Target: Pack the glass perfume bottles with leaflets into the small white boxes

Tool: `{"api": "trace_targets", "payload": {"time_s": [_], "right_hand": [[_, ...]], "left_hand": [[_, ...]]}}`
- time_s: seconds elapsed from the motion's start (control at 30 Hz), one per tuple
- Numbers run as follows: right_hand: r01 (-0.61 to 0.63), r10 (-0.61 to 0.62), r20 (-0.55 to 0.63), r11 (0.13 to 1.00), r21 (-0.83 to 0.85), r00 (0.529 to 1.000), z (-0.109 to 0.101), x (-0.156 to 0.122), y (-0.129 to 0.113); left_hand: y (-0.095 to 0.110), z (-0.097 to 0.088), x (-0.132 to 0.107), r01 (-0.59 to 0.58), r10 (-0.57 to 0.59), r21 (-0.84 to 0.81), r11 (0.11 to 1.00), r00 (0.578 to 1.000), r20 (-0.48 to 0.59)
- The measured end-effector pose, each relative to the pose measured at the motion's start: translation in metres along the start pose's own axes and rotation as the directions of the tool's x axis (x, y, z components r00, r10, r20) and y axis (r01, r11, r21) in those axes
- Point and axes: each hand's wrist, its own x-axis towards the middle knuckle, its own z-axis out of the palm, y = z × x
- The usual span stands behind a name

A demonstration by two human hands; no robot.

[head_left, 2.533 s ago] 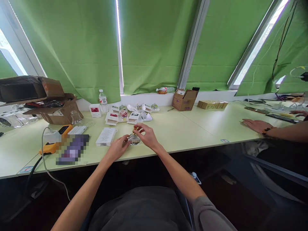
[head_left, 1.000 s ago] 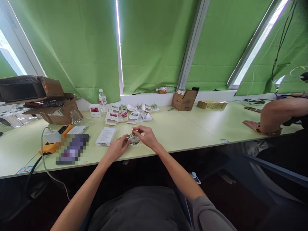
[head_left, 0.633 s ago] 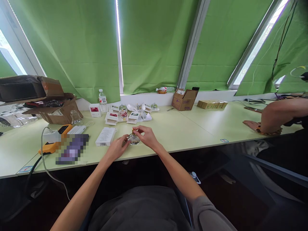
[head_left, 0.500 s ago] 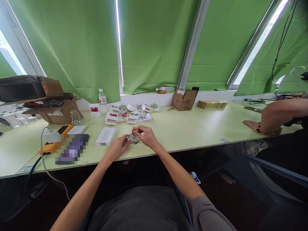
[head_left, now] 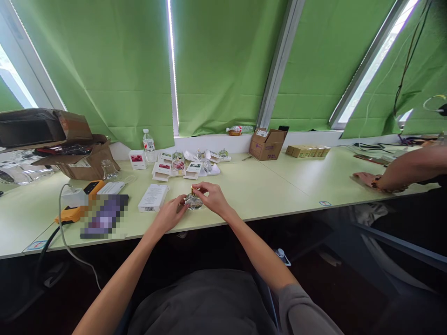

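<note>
A small round glass bottle (head_left: pixel 193 202) with a gold cap stands on the pale green table (head_left: pixel 265 190) in front of me. My left hand (head_left: pixel 170 213) grips the bottle's body from the left. My right hand (head_left: pixel 211 197) reaches over it from the right, thumb and fingers pinched on the gold cap at its top. A white flat box (head_left: pixel 153 197) with a barcode lies just left of my hands.
Several small white boxes and glass bottles (head_left: pixel 190 164) sit further back, with a water bottle (head_left: pixel 149 145) and brown cartons (head_left: pixel 80 158) (head_left: pixel 267 144). An orange device (head_left: pixel 75 208) with a cable lies at left. A co-worker's arm (head_left: pixel 401 172) rests on the table at right.
My hands stay on the bottle; the right fingers have dropped slightly onto the cap. The co-worker's arm at right has lowered toward the table.
</note>
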Motion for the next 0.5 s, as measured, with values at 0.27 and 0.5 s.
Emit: {"api": "trace_targets", "payload": {"time_s": [0.27, 0.5], "right_hand": [[0.005, -0.005, -0.002, 0.999, -0.032, 1.0, -0.0001, -0.0009, -0.0012], [0.002, -0.002, 0.0, 0.999, -0.047, 1.0, 0.0009, -0.0011, -0.0015]], "left_hand": [[0.0027, -0.0013, -0.0001, 0.0, 0.0, -0.002, 1.0, 1.0, -0.003], [0.0036, -0.0022, 0.0001, 0.006, -0.006, -0.004, 1.0, 1.0, 0.003]]}}
